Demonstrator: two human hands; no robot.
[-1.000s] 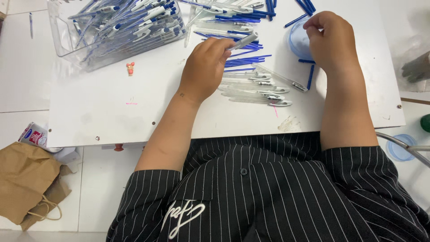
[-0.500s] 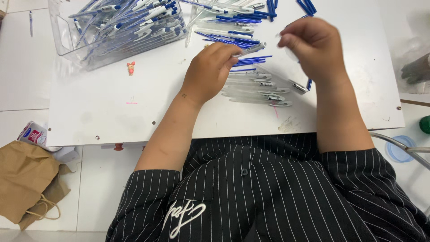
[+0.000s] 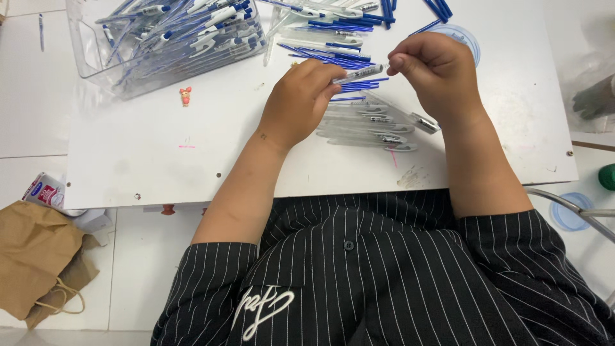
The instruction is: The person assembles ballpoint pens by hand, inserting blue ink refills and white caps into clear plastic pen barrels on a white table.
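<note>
From the head view, the left hand (image 3: 301,102) pinches a clear pen barrel (image 3: 359,72) in the middle of the white board (image 3: 128,166), and the right hand (image 3: 435,74) is curled tight at its right tip — what it grips is hidden. Keep the barrel steady and straight. More clear barrels (image 3: 368,128) lie just near; the clear bin (image 3: 166,38) sits far left.
</note>
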